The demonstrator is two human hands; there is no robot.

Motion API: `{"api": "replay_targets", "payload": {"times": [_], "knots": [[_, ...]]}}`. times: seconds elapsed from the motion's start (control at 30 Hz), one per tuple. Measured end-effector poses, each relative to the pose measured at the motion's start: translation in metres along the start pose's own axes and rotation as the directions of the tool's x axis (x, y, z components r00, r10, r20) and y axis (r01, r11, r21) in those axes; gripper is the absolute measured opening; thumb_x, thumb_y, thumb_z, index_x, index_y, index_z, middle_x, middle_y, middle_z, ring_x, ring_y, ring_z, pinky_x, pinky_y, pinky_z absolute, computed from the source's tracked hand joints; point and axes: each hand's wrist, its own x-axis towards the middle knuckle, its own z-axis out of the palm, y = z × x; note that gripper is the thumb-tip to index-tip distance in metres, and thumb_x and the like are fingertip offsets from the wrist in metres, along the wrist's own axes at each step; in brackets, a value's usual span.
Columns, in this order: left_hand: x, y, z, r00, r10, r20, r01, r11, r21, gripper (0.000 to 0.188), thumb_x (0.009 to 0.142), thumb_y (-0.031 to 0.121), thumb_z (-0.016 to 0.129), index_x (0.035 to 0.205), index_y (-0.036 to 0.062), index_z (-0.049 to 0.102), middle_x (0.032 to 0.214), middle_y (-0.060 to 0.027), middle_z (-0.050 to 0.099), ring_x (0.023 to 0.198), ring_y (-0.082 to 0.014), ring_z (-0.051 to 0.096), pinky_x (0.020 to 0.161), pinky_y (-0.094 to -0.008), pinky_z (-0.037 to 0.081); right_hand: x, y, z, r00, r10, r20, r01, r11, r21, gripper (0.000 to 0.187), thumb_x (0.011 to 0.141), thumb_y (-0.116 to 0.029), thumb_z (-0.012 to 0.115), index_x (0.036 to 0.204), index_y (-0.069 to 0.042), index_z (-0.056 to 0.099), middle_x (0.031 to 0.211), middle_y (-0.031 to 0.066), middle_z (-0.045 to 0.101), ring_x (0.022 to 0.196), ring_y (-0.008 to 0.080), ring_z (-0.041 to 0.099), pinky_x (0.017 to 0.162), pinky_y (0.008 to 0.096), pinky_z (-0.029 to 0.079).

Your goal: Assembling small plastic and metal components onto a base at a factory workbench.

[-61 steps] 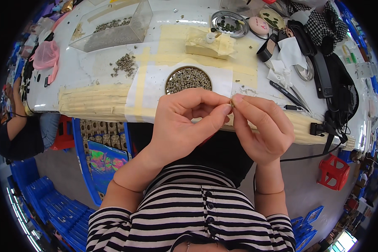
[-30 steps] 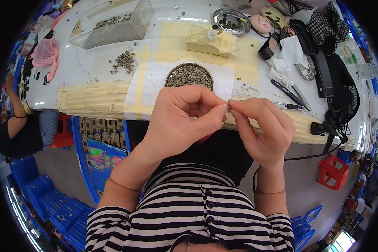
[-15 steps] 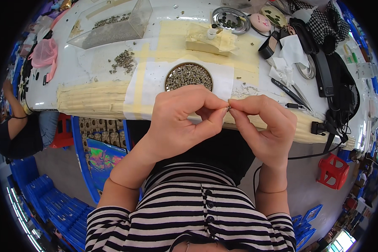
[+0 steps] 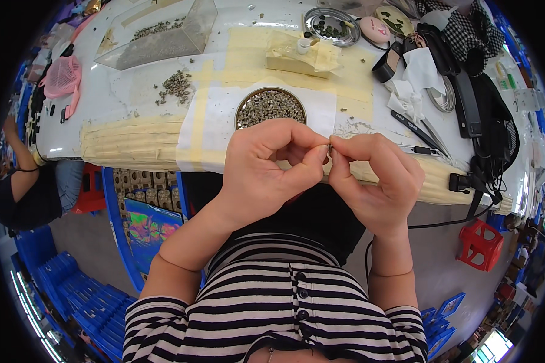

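Observation:
My left hand [image 4: 266,166] and my right hand [image 4: 378,181] meet fingertip to fingertip just in front of the table edge. Between thumbs and forefingers they pinch a tiny metal part [image 4: 329,147], mostly hidden by the fingers. Directly beyond the hands a round shallow dish [image 4: 270,106] full of small grey-green metal pieces sits on a white sheet of paper [image 4: 321,112]. A loose heap of the same pieces [image 4: 177,85] lies on the table to the left of the dish.
A clear plastic tray [image 4: 157,36] with more pieces stands at the back left, a metal bowl [image 4: 329,25] at the back. Tweezers [image 4: 419,128], tissue, black straps and a cable lie on the right. Another person [image 4: 24,181] sits at the left; a red stool [image 4: 481,243] stands lower right.
Both hands have stayed together in front of the table edge, shifting only slightly while the fingers work the tiny part. Nothing else has moved.

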Motion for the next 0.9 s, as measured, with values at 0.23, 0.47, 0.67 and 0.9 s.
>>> {"api": "replay_targets", "payload": {"times": [0.23,0.47,0.67,0.9], "knots": [[0.0,0.002,0.003,0.997,-0.074,-0.022,0.072,0.994,-0.086,0.007,0.09,-0.001,0.066,0.095,-0.0058,0.068,0.083,-0.0051,0.068,0.07,-0.0065,0.064,0.062,-0.0205,0.052,0.002,0.002,-0.004,0.996,0.081,0.043,-0.084,0.993,0.078,0.015,0.074,0.008,0.073,0.087,0.0,0.071,0.075,0.0081,0.068,0.064,0.0168,0.068,0.057,0.0268,0.052],[0.007,0.012,0.002,0.98,-0.201,-0.012,0.196,0.965,-0.173,0.011,0.092,0.004,0.068,0.098,-0.0044,0.069,0.085,-0.0065,0.071,0.07,-0.0073,0.067,0.064,-0.021,0.056,0.001,0.006,-0.002,0.987,0.162,0.025,-0.164,0.976,0.14,0.016,0.076,0.008,0.073,0.09,0.001,0.073,0.078,0.008,0.07,0.067,0.0156,0.069,0.061,0.0248,0.054],[0.013,0.012,-0.007,0.976,-0.209,0.068,0.22,0.939,-0.265,0.013,0.094,0.007,0.067,0.1,-0.0037,0.069,0.085,-0.0093,0.072,0.072,-0.0107,0.069,0.066,-0.0235,0.058,0.004,0.005,-0.001,0.983,0.182,0.004,-0.18,0.968,0.175,0.016,0.077,0.007,0.074,0.091,0.0,0.073,0.079,0.0076,0.071,0.069,0.0149,0.07,0.063,0.0243,0.054],[0.019,0.011,-0.008,0.972,-0.224,0.077,0.236,0.928,-0.289,0.014,0.095,0.008,0.067,0.103,-0.0037,0.069,0.086,-0.0117,0.073,0.071,-0.0127,0.069,0.065,-0.0244,0.058,0.005,0.01,0.002,0.984,0.175,-0.032,-0.165,0.966,0.197,0.015,0.077,0.006,0.075,0.092,-0.001,0.073,0.08,0.0072,0.071,0.069,0.0143,0.07,0.063,0.0243,0.054]]}}
